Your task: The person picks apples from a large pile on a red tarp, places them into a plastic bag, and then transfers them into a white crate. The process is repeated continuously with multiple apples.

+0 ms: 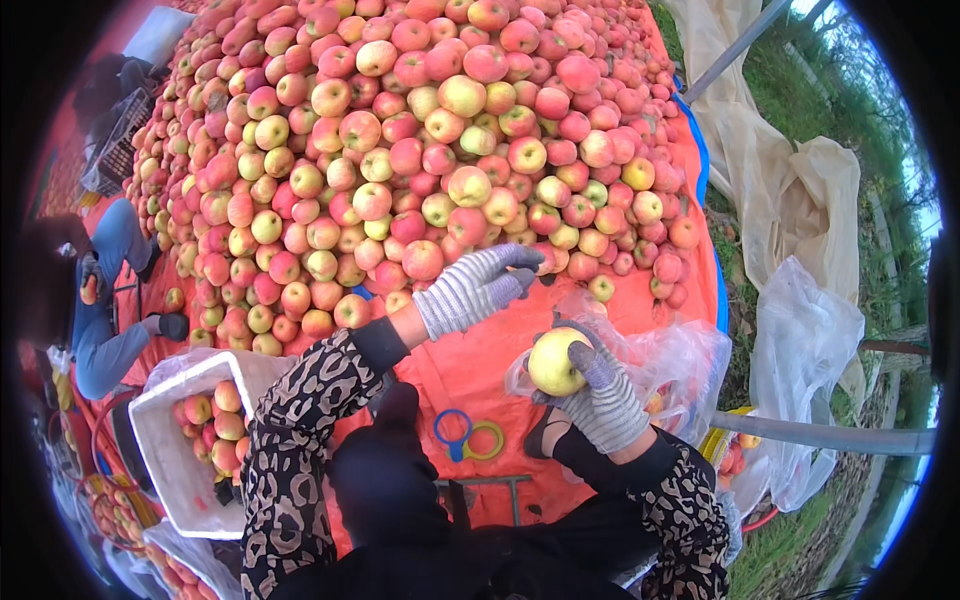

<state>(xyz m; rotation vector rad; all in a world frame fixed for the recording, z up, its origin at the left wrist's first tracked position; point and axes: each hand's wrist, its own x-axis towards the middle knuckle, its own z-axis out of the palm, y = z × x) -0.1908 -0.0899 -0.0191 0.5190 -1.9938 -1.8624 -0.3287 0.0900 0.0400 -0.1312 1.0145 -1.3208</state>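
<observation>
In my right hand [605, 390], gloved in striped grey knit, sits a pale yellow-green apple [556, 362], with the fingers wrapped round it. My left hand [475, 290], in a matching glove with dark fingertips, stretches over the near edge of a large heap of red and yellow apples [440, 120]. Its fingers are extended and I see nothing held in them. Below the hands, between my legs, a pair of joined sizing rings lies on the red sheet: a blue ring [437, 427] and a yellow ring [500, 440].
A white foam box [165, 455] with red apples stands at my left. Clear plastic bags [685, 365] lie at my right, near a metal pole [830, 435]. The red sheet [430, 370] has a blue edge. Another person [110, 300] sits at far left holding an apple.
</observation>
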